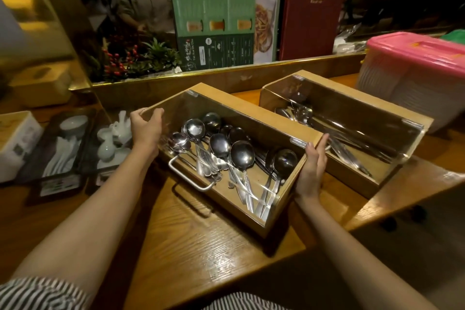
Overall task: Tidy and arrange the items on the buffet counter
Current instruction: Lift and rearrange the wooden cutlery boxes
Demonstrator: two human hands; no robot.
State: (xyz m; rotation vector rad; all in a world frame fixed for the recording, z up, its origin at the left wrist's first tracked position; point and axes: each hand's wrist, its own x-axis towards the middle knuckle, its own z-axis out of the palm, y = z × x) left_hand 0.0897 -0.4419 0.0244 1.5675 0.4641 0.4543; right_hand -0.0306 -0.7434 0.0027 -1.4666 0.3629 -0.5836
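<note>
I'm mid-step squaring up the spoon box (284, 199) on the wooden counter (201, 259): my left hand (146, 128) grips its far-left corner, my right hand (310, 168) lies flat against its right end. Next, probably line it up parallel with the second cutlery box (377, 184) just beside it. It's open-topped wood with clear panels, a metal handle (188, 176) and jumbled steel spoons (241, 156).

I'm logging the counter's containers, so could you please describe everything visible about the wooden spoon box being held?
The spoon box is a light wooden oblong tray with a clear lid and a metal handle at its near end. It sits angled on the wooden counter, full of steel spoons. The left hand grips its far-left corner; the right hand presses its right side.
</note>
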